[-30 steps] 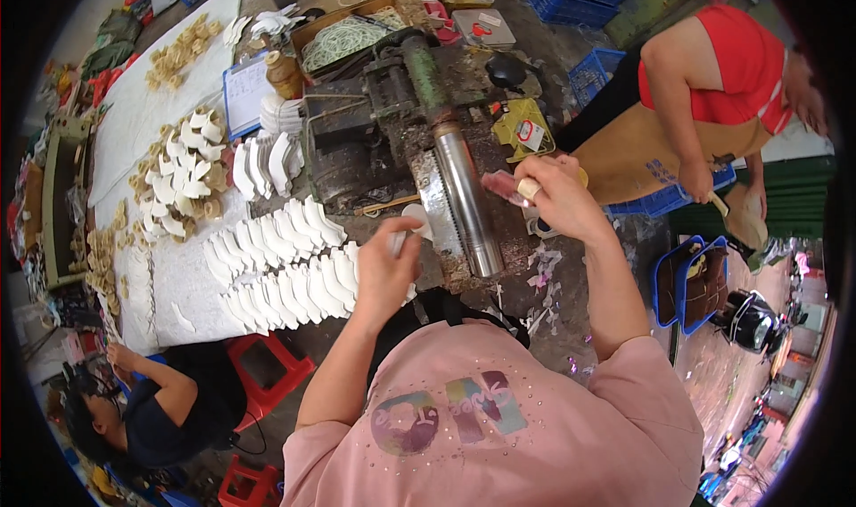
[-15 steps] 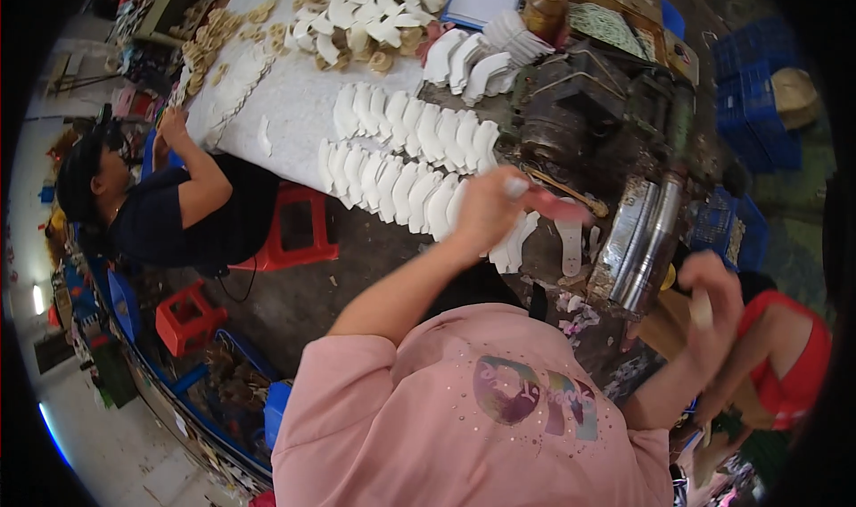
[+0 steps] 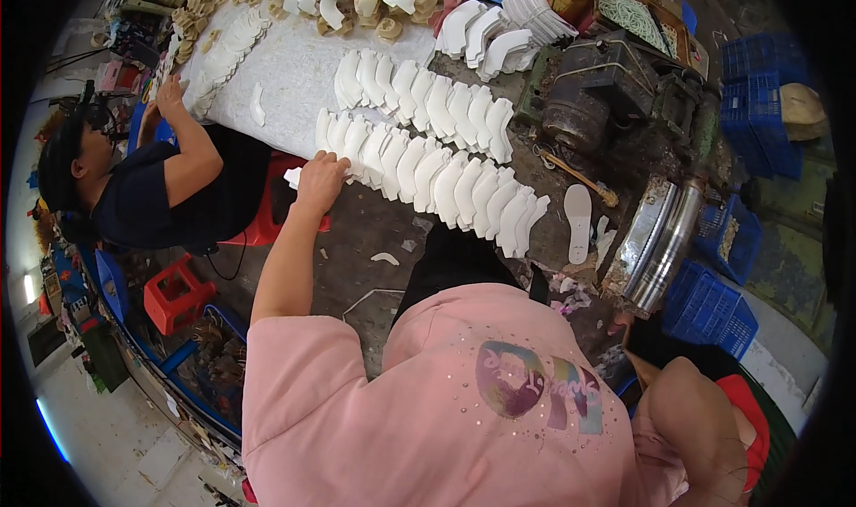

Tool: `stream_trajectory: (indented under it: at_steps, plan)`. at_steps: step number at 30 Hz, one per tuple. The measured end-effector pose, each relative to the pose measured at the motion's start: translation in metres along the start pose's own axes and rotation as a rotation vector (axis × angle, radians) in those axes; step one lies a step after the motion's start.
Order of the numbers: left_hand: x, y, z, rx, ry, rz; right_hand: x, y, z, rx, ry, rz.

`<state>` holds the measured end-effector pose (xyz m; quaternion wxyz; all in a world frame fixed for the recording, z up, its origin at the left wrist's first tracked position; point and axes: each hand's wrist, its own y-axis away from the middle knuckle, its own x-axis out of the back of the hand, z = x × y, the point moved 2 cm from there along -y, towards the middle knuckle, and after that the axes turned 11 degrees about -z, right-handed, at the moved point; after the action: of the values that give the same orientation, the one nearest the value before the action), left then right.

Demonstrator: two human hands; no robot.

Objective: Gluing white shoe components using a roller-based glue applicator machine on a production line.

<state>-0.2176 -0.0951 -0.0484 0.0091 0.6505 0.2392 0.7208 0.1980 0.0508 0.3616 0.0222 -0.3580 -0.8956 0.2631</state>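
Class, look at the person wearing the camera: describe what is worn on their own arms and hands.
The left hand is bare, with no glove, and the forearm is uncovered. A short pink sleeve ends above the elbow, part of a pink T-shirt with a multicoloured print. The right hand is not clearly visible.

shoe workshop, roller machine point(image 3: 655, 239) (white insoles point(image 3: 428, 173))

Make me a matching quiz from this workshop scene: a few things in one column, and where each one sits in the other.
Things:
1. left hand
2. single white sole
3. blue crates
4. red stool

Places:
A. on the floor beside a seated person in dark blue
B. flat on the dark bench, next to the metal rollers
C. at the near end of a row of overlapping white pieces
D. at the right edge, beyond the machine

Pairs: 1-C, 2-B, 3-D, 4-A
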Motion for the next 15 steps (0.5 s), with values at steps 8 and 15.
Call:
stream_trajectory:
  at_steps: [8, 15]
  plan:
    - [0.1, -0.01, 0.055, 0.083, 0.52, 0.23, 0.03, 0.014, 0.014, 0.187, 0.119, -0.312]
    - [0.183, -0.02, 0.231, -0.675, 1.367, 0.215, 0.087, 0.068, 0.069, -0.182, 0.529, 0.567]
